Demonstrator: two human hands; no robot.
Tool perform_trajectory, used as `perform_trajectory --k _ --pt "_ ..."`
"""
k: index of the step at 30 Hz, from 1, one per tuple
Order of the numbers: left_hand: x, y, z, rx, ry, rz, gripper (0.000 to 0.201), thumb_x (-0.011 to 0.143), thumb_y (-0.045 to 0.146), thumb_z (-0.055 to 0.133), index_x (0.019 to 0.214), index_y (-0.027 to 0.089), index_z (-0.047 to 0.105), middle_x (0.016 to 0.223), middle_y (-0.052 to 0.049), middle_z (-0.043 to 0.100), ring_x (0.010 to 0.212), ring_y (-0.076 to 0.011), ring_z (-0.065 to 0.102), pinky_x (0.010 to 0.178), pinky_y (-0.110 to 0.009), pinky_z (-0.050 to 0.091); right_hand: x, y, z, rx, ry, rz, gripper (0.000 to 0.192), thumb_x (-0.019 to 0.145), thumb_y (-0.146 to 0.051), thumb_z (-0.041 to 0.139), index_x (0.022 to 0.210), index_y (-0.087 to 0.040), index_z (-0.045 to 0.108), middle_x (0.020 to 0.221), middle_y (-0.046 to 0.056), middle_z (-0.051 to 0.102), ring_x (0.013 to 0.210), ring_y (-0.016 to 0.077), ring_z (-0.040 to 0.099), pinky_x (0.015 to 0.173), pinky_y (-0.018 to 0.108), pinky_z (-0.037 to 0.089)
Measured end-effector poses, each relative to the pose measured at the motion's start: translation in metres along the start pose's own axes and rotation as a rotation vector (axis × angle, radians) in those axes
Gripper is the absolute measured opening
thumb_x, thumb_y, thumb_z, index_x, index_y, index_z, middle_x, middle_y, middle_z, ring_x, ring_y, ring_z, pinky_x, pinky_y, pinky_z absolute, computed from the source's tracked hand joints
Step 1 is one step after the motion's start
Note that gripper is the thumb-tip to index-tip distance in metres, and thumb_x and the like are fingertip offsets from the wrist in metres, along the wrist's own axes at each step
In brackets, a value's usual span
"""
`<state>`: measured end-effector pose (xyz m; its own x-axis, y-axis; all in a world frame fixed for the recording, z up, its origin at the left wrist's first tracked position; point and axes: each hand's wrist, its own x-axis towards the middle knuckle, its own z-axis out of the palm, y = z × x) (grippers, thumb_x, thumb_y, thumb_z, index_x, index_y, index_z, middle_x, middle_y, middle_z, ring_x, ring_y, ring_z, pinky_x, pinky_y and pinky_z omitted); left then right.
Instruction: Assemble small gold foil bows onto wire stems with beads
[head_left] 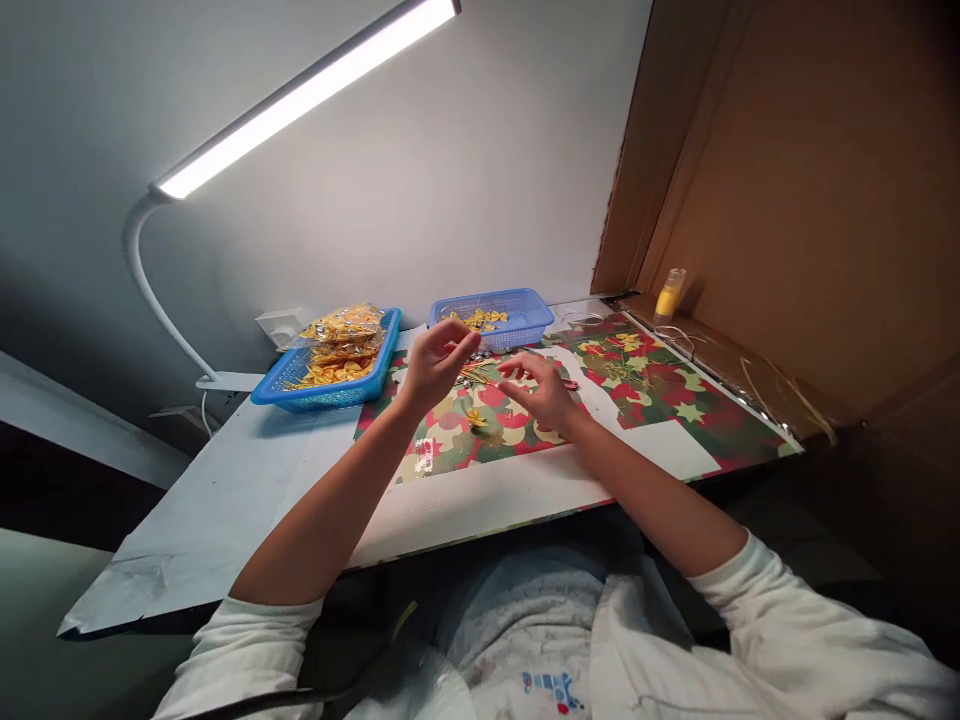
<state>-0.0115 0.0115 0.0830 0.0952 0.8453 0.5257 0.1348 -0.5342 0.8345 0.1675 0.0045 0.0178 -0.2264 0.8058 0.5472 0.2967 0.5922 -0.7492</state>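
- We see our left hand [439,362] lifted a little over the mat [645,395]. Its fingers are curled in, and the thumb and first finger pinch something thin, which looks like a gold wire [480,376] (it is too small for us to be sure).
- Our right hand [541,392] is just beside the left one, low over the mat. Its fingers are spread and bent, and we cannot tell if they hold anything.
- The wire runs between our two hands, above the middle of the mat.
- A small yellow bow [475,416] lies on the mat, just under our hands.
- The mat has red, green and yellow shapes with stars. It lies on a white table [225,510].
- Behind our hands sits a small blue basket [525,325] with a few yellow bows in it.
- To its left is a bigger blue tray [281,385] piled with bags [343,325] of yellow bows.
- A long white lamp [300,95] shines above the table.
- A brown cardboard wall [787,200] stands on the right, with a little yellow bottle [670,296] next to it.
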Motion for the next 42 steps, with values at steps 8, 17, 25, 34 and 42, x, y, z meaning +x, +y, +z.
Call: perform_trajectory --k 8,17,25,34,42 --pt "0.000 -0.010 0.006 -0.026 0.009 -0.076 0.028 0.071 0.035 0.073 0.059 0.016 0.057 0.060 0.001 0.054 0.059 -0.0098 0.047 0.058 -0.021 0.038 -0.004 -0.005 0.010 0.087 -0.291 0.072 0.034 0.088 -0.044 0.053 0.110 -0.020 0.062 0.100 0.005 0.065 0.085 0.0163 0.058 0.074 0.029 0.044" --pt "-0.002 -0.032 -0.005 0.004 0.079 -0.034 0.030 0.077 0.039 0.066 0.060 0.017 0.055 0.058 0.002 0.052 0.056 -0.0094 0.044 0.056 -0.022 0.036 -0.017 -0.003 0.018 -0.069 -0.520 0.088 0.034 0.068 -0.024 0.069 0.099 -0.020 0.056 0.079 -0.002 0.057 0.065 0.0117 0.050 0.057 0.023 0.040" --pt "-0.048 -0.009 -0.005 0.132 -0.190 0.147 0.023 0.081 0.036 0.062 0.064 0.021 0.057 0.065 -0.002 0.058 0.063 -0.0141 0.051 0.063 -0.028 0.041 -0.004 0.010 0.015 -0.110 -0.361 0.034 0.014 0.071 -0.006 0.054 0.071 -0.017 0.062 0.072 0.000 0.064 0.065 0.0113 0.056 0.061 0.022 0.041" --pt "-0.042 -0.042 -0.018 0.271 -0.171 0.035 0.046 0.077 0.061 0.056 0.093 0.018 0.056 0.092 -0.006 0.059 0.083 -0.0184 0.053 0.075 -0.032 0.043 0.058 -0.010 -0.007 0.241 -0.254 -0.078 0.011 0.078 -0.027 0.061 0.080 -0.017 0.065 0.074 0.001 0.062 0.058 0.0093 0.049 0.054 0.023 0.040" --pt "0.002 -0.033 -0.017 -0.364 -0.653 -0.537 0.032 0.069 0.041 0.069 0.076 0.016 0.050 0.062 0.002 0.050 0.052 -0.0074 0.042 0.051 -0.023 0.032 0.071 -0.051 -0.009 0.458 -0.488 -0.142 0.025 0.082 -0.042 0.061 0.085 -0.017 0.063 0.070 0.000 0.058 0.063 0.0100 0.051 0.056 0.023 0.042"
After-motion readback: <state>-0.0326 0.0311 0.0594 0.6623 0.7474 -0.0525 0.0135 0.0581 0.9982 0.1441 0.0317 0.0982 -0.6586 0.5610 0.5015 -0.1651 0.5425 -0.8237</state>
